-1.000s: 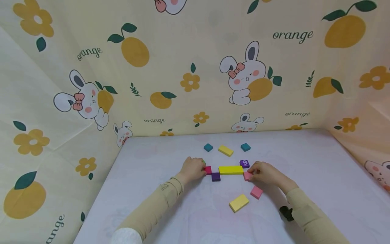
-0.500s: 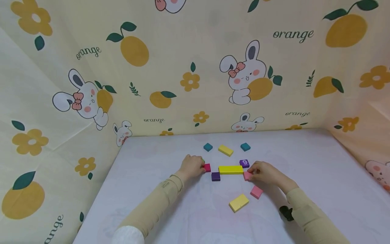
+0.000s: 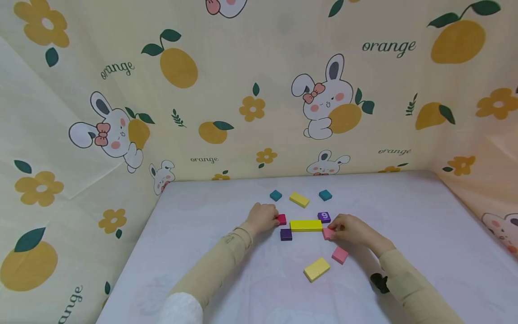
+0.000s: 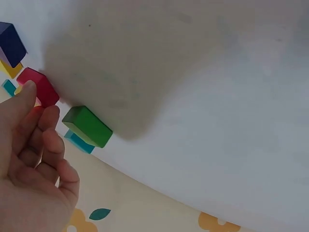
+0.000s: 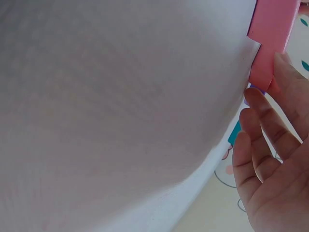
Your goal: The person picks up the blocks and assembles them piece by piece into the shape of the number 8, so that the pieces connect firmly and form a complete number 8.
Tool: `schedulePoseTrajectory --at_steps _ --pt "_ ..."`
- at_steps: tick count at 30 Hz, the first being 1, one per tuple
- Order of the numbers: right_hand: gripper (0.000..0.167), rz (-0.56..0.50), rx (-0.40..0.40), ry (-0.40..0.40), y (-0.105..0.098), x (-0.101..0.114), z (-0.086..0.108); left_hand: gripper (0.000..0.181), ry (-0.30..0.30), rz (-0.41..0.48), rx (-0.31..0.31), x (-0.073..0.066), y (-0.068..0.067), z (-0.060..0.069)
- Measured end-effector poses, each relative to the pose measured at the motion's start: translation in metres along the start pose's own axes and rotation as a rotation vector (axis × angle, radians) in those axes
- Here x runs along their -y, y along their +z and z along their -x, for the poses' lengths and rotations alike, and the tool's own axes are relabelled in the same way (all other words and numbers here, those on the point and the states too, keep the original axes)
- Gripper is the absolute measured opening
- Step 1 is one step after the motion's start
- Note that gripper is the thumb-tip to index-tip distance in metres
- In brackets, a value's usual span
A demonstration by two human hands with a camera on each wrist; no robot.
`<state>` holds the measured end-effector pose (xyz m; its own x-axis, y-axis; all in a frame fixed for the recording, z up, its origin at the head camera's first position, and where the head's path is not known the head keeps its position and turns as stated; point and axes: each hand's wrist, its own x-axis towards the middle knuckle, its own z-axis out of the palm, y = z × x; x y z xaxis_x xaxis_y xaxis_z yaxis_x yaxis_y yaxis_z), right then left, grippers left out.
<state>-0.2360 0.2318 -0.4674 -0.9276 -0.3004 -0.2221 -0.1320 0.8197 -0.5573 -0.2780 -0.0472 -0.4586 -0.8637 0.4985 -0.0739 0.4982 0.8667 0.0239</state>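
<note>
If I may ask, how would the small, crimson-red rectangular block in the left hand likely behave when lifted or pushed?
The small, crimson-red rectangular block is probably stiff, since its edges look straight and undented. It is likely light, given its small size beside the left hand pinching it. Its flat faces suggest sliding rather than rolling.

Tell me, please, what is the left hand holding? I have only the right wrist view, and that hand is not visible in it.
Observer: The left hand pinches a red block.
Operator: Thank you. Is another block close to that hand?
Observer: Yes, a green block is beside the red one, seen in the left wrist view.
Operator: And does any block carry a number?
Observer: Yes. In the head view, a purple block shows a 9.
</note>
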Motion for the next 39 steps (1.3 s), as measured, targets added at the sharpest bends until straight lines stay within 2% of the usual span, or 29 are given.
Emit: schedulePoseTrajectory --at_steps 6,17,25,33,39 --pt "0.025 -0.004 -0.005 -0.007 -0.0007 0.0004 0.0008 0.019 -0.001 -0.011 -0.002 -0.0030 0.0016 -0.0061" --pt "0.026 -0.012 0.003 -0.014 -0.0017 0.0013 0.0015 0.021 0.023 -0.044 -0.019 -0.0050 0.0010 -0.0063" --pt "0.025 0.034 0.008 -0.029 -0.0022 0.0054 0.0023 0.023 0.025 -0.049 -0.017 -0.0017 0.0063 -0.0082" --pt "0.025 0.043 0.007 -0.016 -0.0017 0.0053 0.0027 0.025 0.024 -0.043 -0.012 -0.0020 0.0050 -0.0083" --pt "0.026 0.066 -0.002 -0.038 -0.0013 0.0036 0.0022 0.025 0.033 -0.057 -0.004 -0.0021 0.0054 -0.0088"
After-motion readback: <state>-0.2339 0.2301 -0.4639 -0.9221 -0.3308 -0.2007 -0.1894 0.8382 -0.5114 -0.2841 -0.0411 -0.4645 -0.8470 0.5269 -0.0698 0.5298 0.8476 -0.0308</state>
